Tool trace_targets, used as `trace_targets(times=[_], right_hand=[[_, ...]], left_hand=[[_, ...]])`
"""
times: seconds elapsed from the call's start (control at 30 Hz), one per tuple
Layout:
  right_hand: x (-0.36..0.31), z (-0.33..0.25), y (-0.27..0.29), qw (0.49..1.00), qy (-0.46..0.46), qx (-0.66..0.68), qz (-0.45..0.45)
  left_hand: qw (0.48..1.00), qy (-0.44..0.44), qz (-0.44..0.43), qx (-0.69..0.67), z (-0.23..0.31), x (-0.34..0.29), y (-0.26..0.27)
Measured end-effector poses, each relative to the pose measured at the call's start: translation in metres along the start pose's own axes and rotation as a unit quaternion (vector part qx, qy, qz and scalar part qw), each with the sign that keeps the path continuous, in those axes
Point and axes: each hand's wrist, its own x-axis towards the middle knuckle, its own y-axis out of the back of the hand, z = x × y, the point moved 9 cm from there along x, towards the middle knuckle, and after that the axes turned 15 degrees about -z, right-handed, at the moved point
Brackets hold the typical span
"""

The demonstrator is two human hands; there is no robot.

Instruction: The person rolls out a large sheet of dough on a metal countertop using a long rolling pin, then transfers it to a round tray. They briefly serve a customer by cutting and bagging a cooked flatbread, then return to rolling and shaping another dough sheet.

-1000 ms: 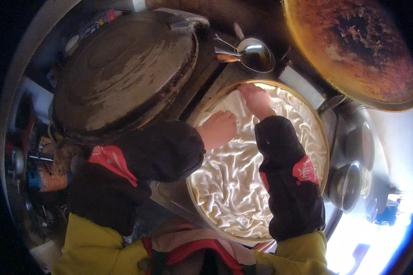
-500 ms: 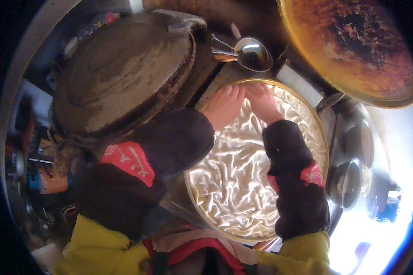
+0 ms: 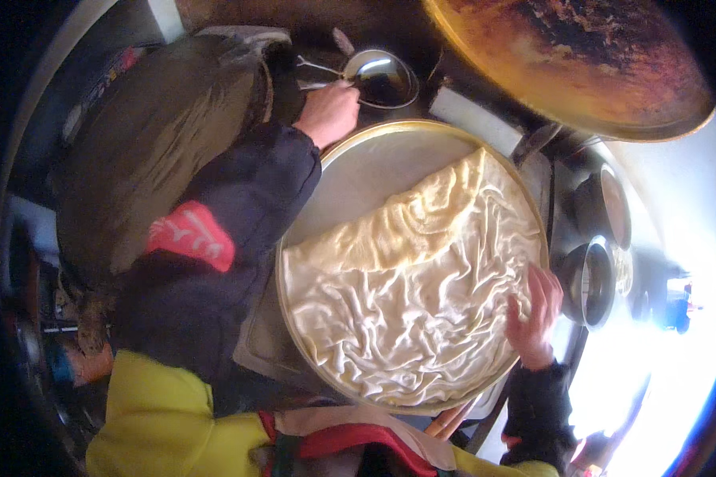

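A thin, wrinkled sheet of pale dough (image 3: 406, 318) covers the near part of a large round metal tray (image 3: 366, 171). Its far side is folded back toward me, showing a yellowish underside and baring the tray's far part. My left hand (image 3: 328, 113) is closed at the far left rim, beside a small round metal bowl (image 3: 385, 79) of dark liquid. It covers the place where a utensil handle lay, and hides most of what it grips. At the tray's right edge, my right hand (image 3: 535, 319) rests with thumb and fingers apart, over dough and rim.
A large dark round lid or pan (image 3: 151, 151) leans at the left. A browned, scorched round tray (image 3: 581, 63) hangs over the far right. Metal bowls (image 3: 587, 282) stand right of the dough tray, and a pale rectangular block (image 3: 476, 118) lies behind it.
Both hands have left the dough's far edge. The far part of the sheet is now folded toward me. My left hand has moved to the bowl, my right to the tray's right edge.
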Motion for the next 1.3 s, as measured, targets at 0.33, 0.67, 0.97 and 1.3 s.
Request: trace_targets(times=[0.33, 0.67, 0.97, 1.3], right_hand=[[-0.117, 0.008, 0.021, 0.976, -0.177, 0.02, -0.128], [-0.168, 0.003, 0.037, 0.952, -0.264, 0.006, -0.154], [-0.188, 0.0, 0.048, 0.945, -0.281, -0.016, -0.165], [-0.192, -0.003, 0.058, 0.952, -0.271, -0.023, -0.144]], left_hand=[[0.614, 0.311, 0.041, -0.724, -0.128, 0.072, -0.16], [0.61, 0.303, -0.038, -0.731, -0.114, 0.093, -0.151], [0.714, 0.31, 0.014, -0.628, -0.139, 0.102, -0.149], [0.701, 0.29, 0.074, -0.648, -0.159, 0.072, -0.117]])
